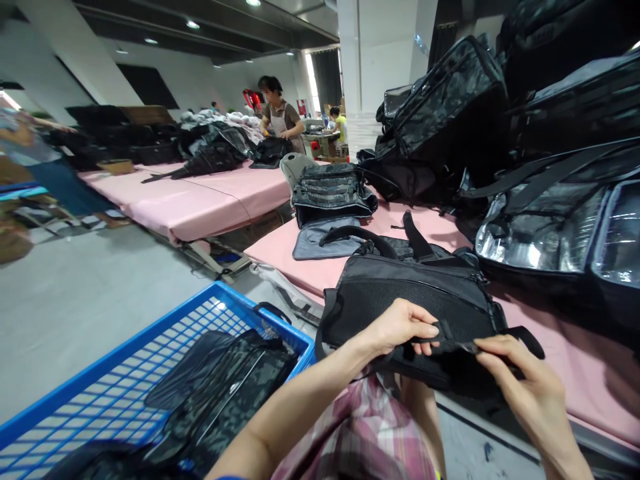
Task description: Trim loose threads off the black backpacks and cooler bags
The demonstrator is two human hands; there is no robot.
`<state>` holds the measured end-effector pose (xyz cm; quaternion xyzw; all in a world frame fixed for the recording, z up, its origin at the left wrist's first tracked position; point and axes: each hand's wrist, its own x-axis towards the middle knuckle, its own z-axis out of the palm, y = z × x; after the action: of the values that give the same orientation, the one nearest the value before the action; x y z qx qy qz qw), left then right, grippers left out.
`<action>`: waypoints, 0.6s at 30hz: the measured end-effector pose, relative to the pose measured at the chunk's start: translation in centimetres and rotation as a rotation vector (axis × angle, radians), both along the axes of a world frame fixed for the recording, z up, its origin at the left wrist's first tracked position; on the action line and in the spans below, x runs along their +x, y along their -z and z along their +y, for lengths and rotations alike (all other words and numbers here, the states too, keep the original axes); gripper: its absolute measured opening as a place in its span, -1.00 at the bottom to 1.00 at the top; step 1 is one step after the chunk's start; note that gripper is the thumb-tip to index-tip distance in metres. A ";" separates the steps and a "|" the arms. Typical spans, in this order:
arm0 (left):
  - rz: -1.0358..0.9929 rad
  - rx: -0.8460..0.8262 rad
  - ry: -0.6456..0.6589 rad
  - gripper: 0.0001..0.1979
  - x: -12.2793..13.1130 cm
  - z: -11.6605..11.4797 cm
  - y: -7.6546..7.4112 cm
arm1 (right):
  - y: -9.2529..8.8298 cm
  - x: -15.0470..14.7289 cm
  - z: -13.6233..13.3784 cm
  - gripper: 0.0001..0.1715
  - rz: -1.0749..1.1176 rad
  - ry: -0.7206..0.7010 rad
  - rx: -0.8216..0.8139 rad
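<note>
A black bag (400,283) with a mesh panel lies at the front edge of the pink table, its straps at the back. My left hand (407,327) is closed on a short black strap over the mesh panel. To its right, my right hand (515,367) pinches a small dark piece between thumb and forefinger, too small to name. A gap separates the two hands, and both are at the near side of the bag.
A blue crate (217,293) with camouflage bags stands at the lower left. Behind the black bag are a grey flap (325,239) and a camouflage bag (333,190). Bags with silver lining (550,230) pile up on the right. A person (283,117) works at another pink table (200,200).
</note>
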<state>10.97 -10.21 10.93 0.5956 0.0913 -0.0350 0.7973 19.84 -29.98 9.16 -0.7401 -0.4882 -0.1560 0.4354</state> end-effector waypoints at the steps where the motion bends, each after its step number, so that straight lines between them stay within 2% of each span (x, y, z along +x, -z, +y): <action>1: -0.008 -0.012 -0.007 -0.65 0.0 -0.1 0.0 | 0.2 -0.1 0.2 -0.83 0.056 0.040 0.028; 3: -0.023 -0.054 -0.007 -0.64 -0.2 -0.4 0.0 | 0.8 -0.3 0.9 -0.71 0.133 0.068 0.040; 5: -0.024 -0.134 0.013 -0.59 -0.4 -0.6 0.2 | 1.1 -0.8 1.6 -0.77 0.199 0.025 0.035; 7: 0.028 -0.257 0.096 -0.49 -0.6 -0.6 0.5 | 1.2 -1.2 2.2 -0.91 0.239 -0.038 0.070; 9: 0.098 -0.357 0.206 -0.43 -0.9 -0.6 0.9 | 1.0 -1.3 2.5 -0.90 0.249 -0.105 0.117; 11: 0.112 -0.375 0.214 -0.49 -1.0 -0.9 1.2 | 0.9 -1.1 2.6 -0.86 0.258 -0.153 0.116; 12: 0.086 -0.357 0.148 -0.55 -1.0 -1.1 1.3 | 1.0 -0.9 2.6 -0.85 0.271 -0.123 0.106; 14: 0.014 -0.299 -0.071 -0.64 -0.9 -1.6 1.4 | 1.5 -0.5 2.3 -0.76 0.308 0.048 0.082; 16: -0.023 -0.223 -0.266 -0.69 -0.7 -2.2 1.4 | 2.2 -0.3 2.0 -0.54 0.329 0.255 0.071; 18: -0.019 -0.147 -0.358 -0.70 -0.5 -2.6 1.4 | 2.7 -0.6 1.7 -0.49 0.305 0.351 0.090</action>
<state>10.51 -12.76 9.51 0.5101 0.1857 0.1065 0.8330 19.20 -28.29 6.46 -0.8086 -0.2731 -0.1374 0.5027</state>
